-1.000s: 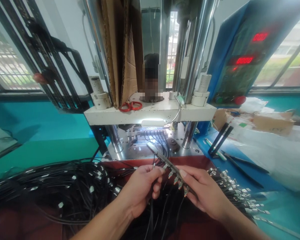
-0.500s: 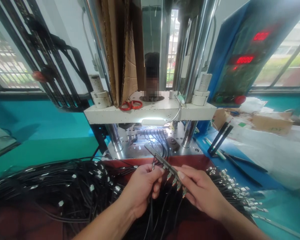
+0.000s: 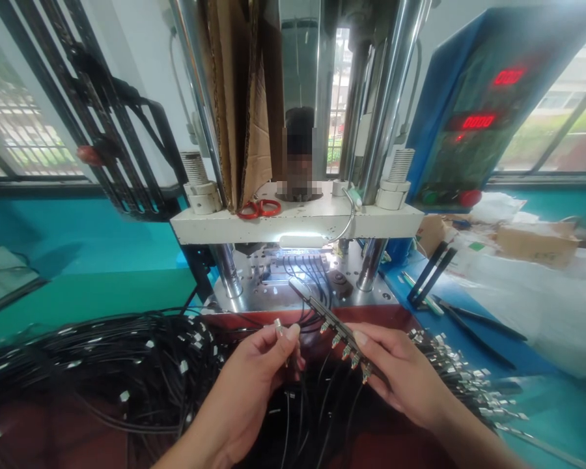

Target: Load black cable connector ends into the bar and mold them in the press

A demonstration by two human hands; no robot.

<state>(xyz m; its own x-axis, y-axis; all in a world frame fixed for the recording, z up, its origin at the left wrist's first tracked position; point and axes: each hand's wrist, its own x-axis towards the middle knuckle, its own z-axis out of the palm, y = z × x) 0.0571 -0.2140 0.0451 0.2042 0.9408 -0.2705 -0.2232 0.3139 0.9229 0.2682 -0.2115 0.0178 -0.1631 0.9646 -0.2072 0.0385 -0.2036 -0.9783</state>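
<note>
My right hand [image 3: 395, 371] grips a dark metal bar fixture [image 3: 322, 314] that slants up to the left. Several small metal cable connectors [image 3: 346, 352] sit in a row along its lower edge, with thin black cables hanging below. Pinched between the thumb and fingers of my left hand [image 3: 256, 374] is a cable connector [image 3: 278, 324] with a silvery metal end, left of the bar and apart from it. Behind the bar, several black cables [image 3: 317, 280] lead into the lit press bed [image 3: 254, 296].
Tangled black cables [image 3: 146, 365] with metal ends lie at the left, and a bundle of connector ends [image 3: 469, 371] at the right. Tweezers [image 3: 473, 329] lie on the blue surface. Red-handled scissors [image 3: 258, 208] rest on the white press plate [image 3: 293, 225]. A control box [image 3: 463, 124] stands right.
My left hand has moved left, away from the bar, with a connector in its fingers. My right hand keeps the bar in nearly the same place.
</note>
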